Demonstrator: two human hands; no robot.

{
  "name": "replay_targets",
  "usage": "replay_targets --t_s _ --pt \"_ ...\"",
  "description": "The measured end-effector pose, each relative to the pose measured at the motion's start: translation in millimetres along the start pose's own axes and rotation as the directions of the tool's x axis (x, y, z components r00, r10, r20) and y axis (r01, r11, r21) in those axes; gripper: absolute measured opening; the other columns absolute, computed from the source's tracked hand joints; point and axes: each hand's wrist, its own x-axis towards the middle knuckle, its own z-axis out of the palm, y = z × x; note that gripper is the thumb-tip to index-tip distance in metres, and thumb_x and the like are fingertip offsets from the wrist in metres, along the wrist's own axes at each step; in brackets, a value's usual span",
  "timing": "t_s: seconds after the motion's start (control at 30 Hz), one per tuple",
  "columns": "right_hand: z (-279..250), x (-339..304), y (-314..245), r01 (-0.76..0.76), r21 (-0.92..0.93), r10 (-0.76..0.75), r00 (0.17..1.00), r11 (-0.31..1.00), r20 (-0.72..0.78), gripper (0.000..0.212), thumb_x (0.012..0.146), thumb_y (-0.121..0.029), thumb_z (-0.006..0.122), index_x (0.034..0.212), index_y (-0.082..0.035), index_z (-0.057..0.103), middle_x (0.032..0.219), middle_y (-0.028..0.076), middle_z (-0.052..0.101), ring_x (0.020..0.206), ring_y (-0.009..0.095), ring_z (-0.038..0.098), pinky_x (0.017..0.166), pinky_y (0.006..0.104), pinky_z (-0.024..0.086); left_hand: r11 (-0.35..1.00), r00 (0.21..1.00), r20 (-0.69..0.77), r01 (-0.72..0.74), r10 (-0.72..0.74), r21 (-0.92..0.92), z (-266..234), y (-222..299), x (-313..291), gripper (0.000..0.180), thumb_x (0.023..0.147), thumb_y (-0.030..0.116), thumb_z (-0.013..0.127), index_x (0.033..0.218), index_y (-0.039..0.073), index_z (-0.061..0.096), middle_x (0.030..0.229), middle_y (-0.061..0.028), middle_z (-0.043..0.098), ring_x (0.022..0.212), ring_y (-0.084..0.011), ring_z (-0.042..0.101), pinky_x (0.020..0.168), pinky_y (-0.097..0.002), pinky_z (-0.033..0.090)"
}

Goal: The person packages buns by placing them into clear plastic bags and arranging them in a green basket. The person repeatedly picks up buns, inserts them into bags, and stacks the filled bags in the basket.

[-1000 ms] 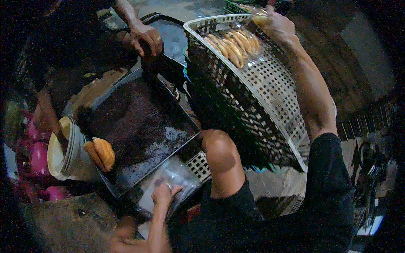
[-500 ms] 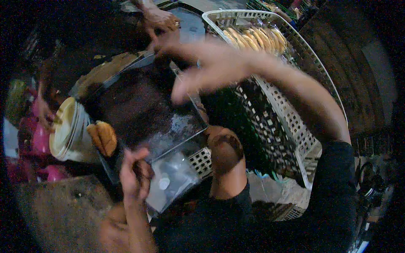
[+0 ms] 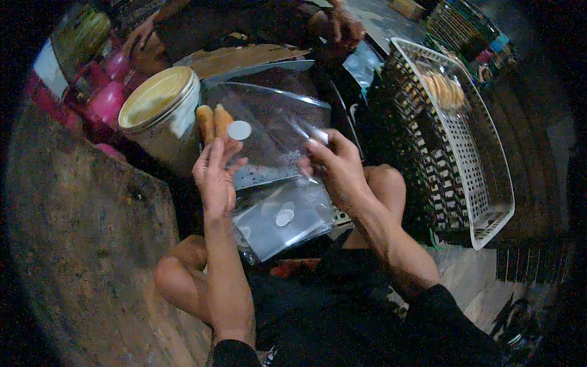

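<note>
My left hand [image 3: 215,180] holds the near left part of a clear plastic bag [image 3: 269,125], with a white round label by its fingertips. The far side of that bag bows up over the dark tray [image 3: 269,178]. At its right side my right hand [image 3: 338,164] grips the film, its fingers slightly smeared by motion. Just beyond my left fingers a split bread roll [image 3: 214,119] sits by the tray's left edge, partly covered by the hand. Nearer my lap lies a stack of flat clear bags [image 3: 275,226] with a white round label.
A whitish bucket [image 3: 165,122] stands left of the tray. On the right is a long white plastic basket [image 3: 474,183] with several bagged rolls [image 3: 444,90]. Another person's hand [image 3: 345,33] is beyond the tray. Pink items [image 3: 107,104] lie at the far left, past a wooden board [image 3: 85,232].
My right hand has come back from the far side near the basket, and a clear bag is now spread between both hands. The view has shifted, and the other person's hand has drawn away.
</note>
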Motion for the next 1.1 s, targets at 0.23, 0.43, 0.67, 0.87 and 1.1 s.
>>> replay_targets --t_s 0.23,0.43,0.67,0.87,1.1 --pt "80.0 73.4 83.5 0.25 -0.427 -0.164 0.96 0.869 0.228 0.039 0.098 -0.037 0.059 0.098 0.003 0.058 0.078 0.01 0.063 0.071 0.016 0.063 0.063 0.0325 0.051 0.722 0.58 -0.491 -0.266 0.649 0.639 -83.8 26.8 34.0 0.038 0.085 0.036 0.077 0.08 0.001 0.065 0.071 -0.0065 0.066 0.061 -0.0112 0.056 0.059 -0.0295 0.047" --pt "129.4 127.9 216.9 0.28 -0.909 -0.33 0.928 0.309 0.173 0.071 0.084 -0.033 0.072 0.141 -0.007 0.04 0.148 0.02 0.039 0.142 0.042 0.028 0.114 0.0621 0.021 0.927 0.593 -0.805 -0.293 -0.015 -0.234 -177.2 6.2 35.1 0.04 0.096 0.045 0.057 0.115 0.01 0.06 0.103 -0.0119 0.07 0.077 -0.0195 0.064 0.063 -0.0305 0.051" --pt "16.3 122.1 104.0 0.116 -0.679 -0.057 0.992 0.725 0.109 0.045 0.086 -0.027 0.069 0.123 -0.001 0.062 0.112 0.015 0.068 0.106 0.026 0.063 0.092 0.0362 0.048 0.967 0.744 -0.617 -0.201 0.256 0.158 -144.2 -11.0 43.8 0.066 0.101 0.056 0.041 0.137 0.001 0.041 0.125 -0.0207 0.061 0.102 -0.0291 0.065 0.08 -0.0398 0.058" --pt "-65.6 63.5 -41.8 0.083 -0.296 -0.056 0.994 0.952 0.098 0.048 0.088 -0.017 0.059 0.131 0.004 0.055 0.119 0.015 0.064 0.111 0.021 0.06 0.1 0.0316 0.045 0.833 0.873 -0.22 -0.299 0.436 0.465 -99.7 -17.8 56.4 0.061 0.101 0.051 0.044 0.125 -0.004 0.053 0.118 -0.0164 0.063 0.102 -0.0247 0.064 0.076 -0.0379 0.06" --pt "-70.1 63.4 -38.0 0.237 -0.326 -0.228 0.971 0.915 0.066 0.047 0.088 -0.018 0.059 0.13 0.003 0.055 0.118 0.014 0.064 0.107 0.02 0.06 0.097 0.0304 0.044 0.856 0.865 -0.293 -0.249 0.407 0.453 -58.7 -19.4 38.6 0.06 0.103 0.052 0.039 0.104 -0.006 0.056 0.095 -0.0129 0.062 0.079 -0.0214 0.066 0.057 -0.0319 0.058"
